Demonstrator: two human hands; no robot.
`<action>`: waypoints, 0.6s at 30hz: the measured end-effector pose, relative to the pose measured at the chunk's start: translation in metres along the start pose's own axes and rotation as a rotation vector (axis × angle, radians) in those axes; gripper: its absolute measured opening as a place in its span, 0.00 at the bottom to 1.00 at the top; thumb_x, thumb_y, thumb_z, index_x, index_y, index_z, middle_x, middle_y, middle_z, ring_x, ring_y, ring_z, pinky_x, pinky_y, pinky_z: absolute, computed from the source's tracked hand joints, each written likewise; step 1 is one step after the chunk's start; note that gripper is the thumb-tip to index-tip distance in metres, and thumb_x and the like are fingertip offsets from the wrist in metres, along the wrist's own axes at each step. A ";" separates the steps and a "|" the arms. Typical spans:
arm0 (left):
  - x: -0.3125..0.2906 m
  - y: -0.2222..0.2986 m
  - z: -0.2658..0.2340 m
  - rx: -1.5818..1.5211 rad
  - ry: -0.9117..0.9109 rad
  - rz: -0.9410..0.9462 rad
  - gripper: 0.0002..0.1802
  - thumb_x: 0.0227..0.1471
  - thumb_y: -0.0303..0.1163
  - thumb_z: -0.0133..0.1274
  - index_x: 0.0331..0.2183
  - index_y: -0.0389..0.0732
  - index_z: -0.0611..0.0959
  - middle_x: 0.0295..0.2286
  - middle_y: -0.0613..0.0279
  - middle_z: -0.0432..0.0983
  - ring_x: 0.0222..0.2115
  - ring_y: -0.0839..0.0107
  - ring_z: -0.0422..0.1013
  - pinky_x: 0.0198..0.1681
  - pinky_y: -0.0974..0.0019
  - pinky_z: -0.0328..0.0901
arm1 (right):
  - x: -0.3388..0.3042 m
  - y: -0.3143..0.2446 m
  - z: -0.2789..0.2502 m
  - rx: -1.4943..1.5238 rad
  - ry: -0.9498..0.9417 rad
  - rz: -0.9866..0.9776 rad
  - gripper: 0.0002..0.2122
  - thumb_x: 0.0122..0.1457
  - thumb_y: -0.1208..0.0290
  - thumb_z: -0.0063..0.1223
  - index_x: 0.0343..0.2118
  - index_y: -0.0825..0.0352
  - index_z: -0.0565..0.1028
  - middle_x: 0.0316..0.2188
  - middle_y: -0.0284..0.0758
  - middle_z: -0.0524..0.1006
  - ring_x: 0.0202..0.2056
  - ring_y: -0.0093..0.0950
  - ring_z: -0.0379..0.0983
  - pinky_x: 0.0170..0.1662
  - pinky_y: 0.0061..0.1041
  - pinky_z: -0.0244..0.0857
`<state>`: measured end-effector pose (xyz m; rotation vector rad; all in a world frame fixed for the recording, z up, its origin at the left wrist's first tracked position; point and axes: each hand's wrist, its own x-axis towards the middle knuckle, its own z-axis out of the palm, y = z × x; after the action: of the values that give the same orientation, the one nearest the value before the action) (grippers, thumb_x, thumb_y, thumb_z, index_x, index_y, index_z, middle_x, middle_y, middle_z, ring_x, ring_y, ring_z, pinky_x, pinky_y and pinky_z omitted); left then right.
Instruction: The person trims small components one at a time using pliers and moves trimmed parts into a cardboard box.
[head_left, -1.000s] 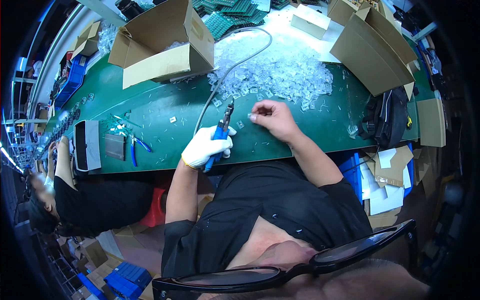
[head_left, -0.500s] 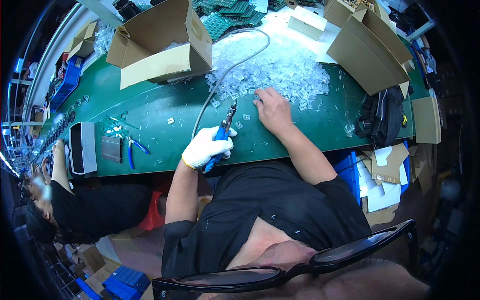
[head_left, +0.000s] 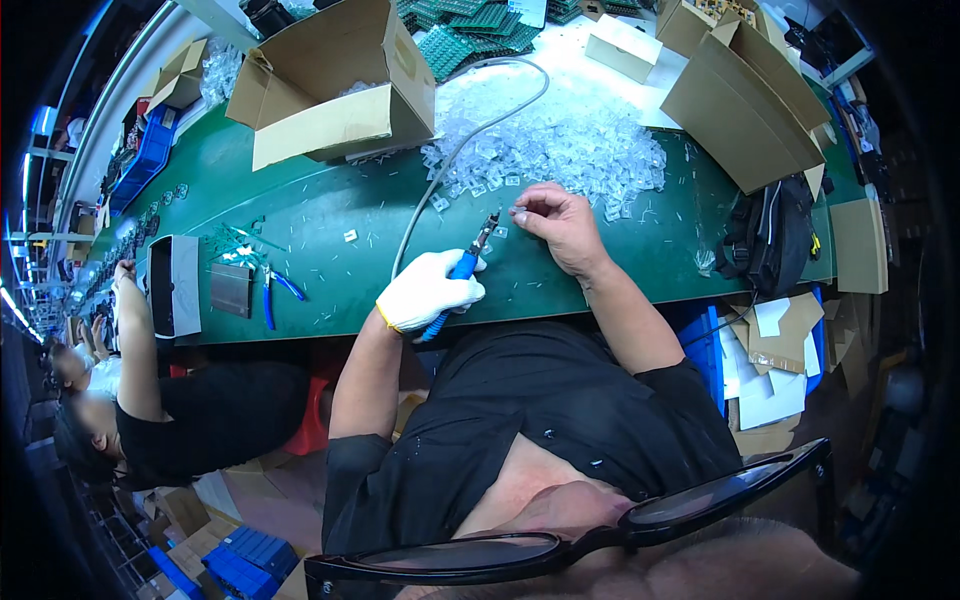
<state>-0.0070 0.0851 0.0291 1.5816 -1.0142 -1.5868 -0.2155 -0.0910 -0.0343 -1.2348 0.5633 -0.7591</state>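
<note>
In front of the clear-plastic pile (head_left: 575, 150), the gloved left hand (head_left: 432, 292) grips a blue-handled tool (head_left: 465, 265); the right hand (head_left: 563, 228) pinches a small clear piece (head_left: 517, 210). Likely light, stiff, slippery: hold by edges.

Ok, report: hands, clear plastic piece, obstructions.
White-gloved left hand gripping blue-handled metal-tipped tool. Bare right hand pinching small clear plastic piece. Grey cable arcs across heaped clear plastic pieces, not between hands.

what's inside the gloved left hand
The left hand holds a blue-handled tool, its metal tip and blue lower end showing. The fingers cover the handle's middle, so that part cannot be seen.
</note>
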 end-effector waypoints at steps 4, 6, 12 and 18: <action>0.003 -0.003 0.001 0.125 -0.003 0.034 0.32 0.55 0.43 0.68 0.53 0.30 0.82 0.30 0.61 0.79 0.29 0.74 0.74 0.36 0.65 0.71 | 0.000 0.004 -0.003 0.163 -0.031 0.020 0.08 0.61 0.83 0.66 0.43 0.73 0.85 0.42 0.33 0.81 0.46 0.23 0.77 0.53 0.25 0.74; 0.003 -0.002 0.003 0.139 -0.001 0.029 0.33 0.55 0.44 0.68 0.53 0.30 0.82 0.30 0.60 0.79 0.29 0.74 0.74 0.36 0.64 0.71 | -0.001 0.005 -0.002 0.228 -0.037 0.032 0.09 0.60 0.84 0.66 0.44 0.74 0.84 0.42 0.33 0.81 0.47 0.24 0.77 0.53 0.26 0.74; 0.004 0.000 0.003 0.208 0.006 0.038 0.33 0.54 0.46 0.68 0.53 0.30 0.82 0.30 0.58 0.79 0.30 0.71 0.74 0.37 0.62 0.70 | -0.002 0.002 -0.001 0.400 -0.028 0.149 0.15 0.60 0.86 0.67 0.50 0.74 0.81 0.42 0.37 0.82 0.45 0.26 0.80 0.53 0.26 0.75; 0.005 0.004 0.003 0.284 0.007 0.038 0.31 0.54 0.44 0.67 0.52 0.32 0.83 0.31 0.61 0.80 0.32 0.72 0.74 0.40 0.63 0.70 | -0.002 0.007 -0.001 0.551 -0.001 0.200 0.12 0.60 0.87 0.66 0.46 0.72 0.82 0.42 0.36 0.82 0.43 0.26 0.81 0.52 0.27 0.77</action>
<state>-0.0100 0.0793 0.0303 1.7404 -1.3041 -1.4601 -0.2162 -0.0893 -0.0411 -0.6594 0.4283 -0.6832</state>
